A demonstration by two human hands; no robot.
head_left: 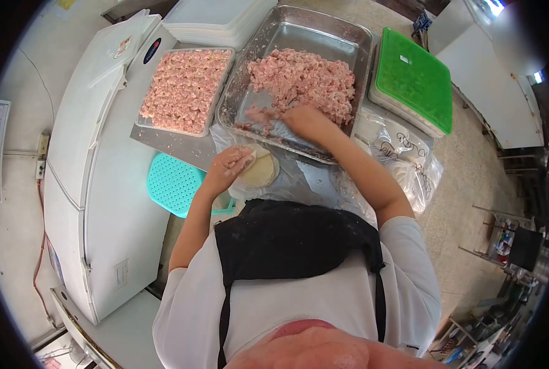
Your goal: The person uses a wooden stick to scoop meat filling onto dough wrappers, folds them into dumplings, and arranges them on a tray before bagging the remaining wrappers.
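My left hand [231, 161] is curled closed on the edge of a thin round dumpling wrapper [259, 154]. Under it lies a stack of pale round wrappers [263, 174] on clear plastic. My right hand [305, 122] reaches into the large metal tray [323, 37], low over its near part. Its fingers look closed beside a small smear of minced meat [261, 115]; whatever they grip is hidden. A big mound of pink minced meat [308, 80] fills the middle and right of that tray.
Left of the metal tray stands a tray of filled dumplings [183, 89] in tight rows. White stacked lids [219, 18] sit behind it. A green-lidded container [413, 80] and plastic bags [403, 157] are at right. A turquoise stool [173, 184] and white freezer [121, 166] stand at left.
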